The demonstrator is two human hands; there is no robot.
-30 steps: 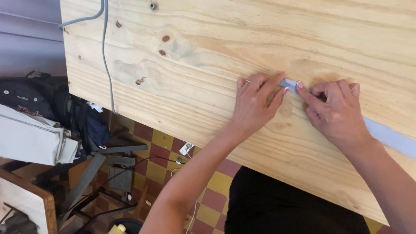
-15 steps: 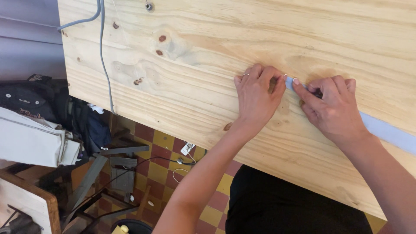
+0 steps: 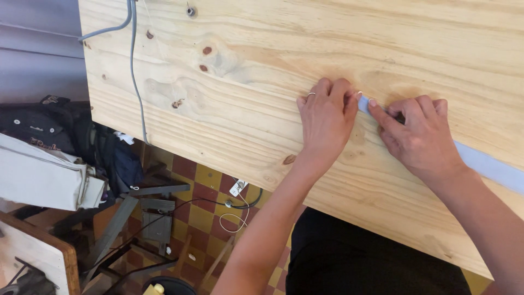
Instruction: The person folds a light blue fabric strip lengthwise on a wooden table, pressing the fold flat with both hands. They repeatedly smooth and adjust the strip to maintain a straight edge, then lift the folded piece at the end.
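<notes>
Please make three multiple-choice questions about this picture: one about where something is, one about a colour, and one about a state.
1. Where does the grey cable lie?
A. across the board's far left end
B. under the right hand
C. on the strip

2. What colour is the strip on the board?
A. red
B. pale blue-grey
C. black

3. How is the strip's end held?
A. lifted high in the air
B. by the fingertips of both hands, down at the board
C. untouched

Answers:
1 A: the cable runs down over the left end and off the edge.
2 B: it shows pale blue-grey beyond the right hand.
3 B: the left hand and the right hand meet at its end.
</notes>
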